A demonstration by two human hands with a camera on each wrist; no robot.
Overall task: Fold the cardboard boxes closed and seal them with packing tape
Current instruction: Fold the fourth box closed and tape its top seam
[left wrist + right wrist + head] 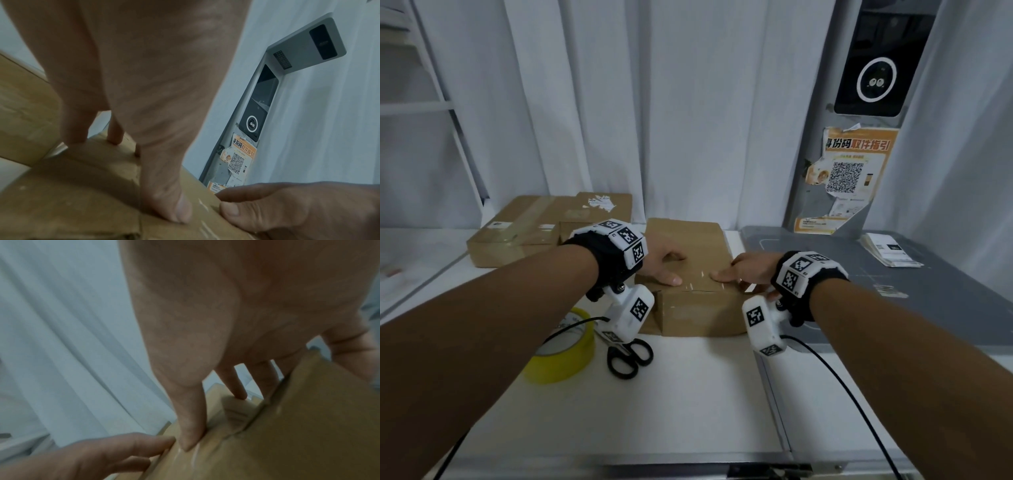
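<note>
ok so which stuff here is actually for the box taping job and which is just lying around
For the job:
- cardboard box, flaps pressed down by left hand and right hand
- yellow tape roll
- scissors

Lying about:
- taped boxes at back left
- stack of papers
- orange QR poster

I am at a parcel pick-up station. At the frame's upper right a grey kiosk [873,113] with a screen bears an orange QR-code poster [849,174]; taped cardboard parcels [527,229] sit centre left on the white counter [688,394].
</note>
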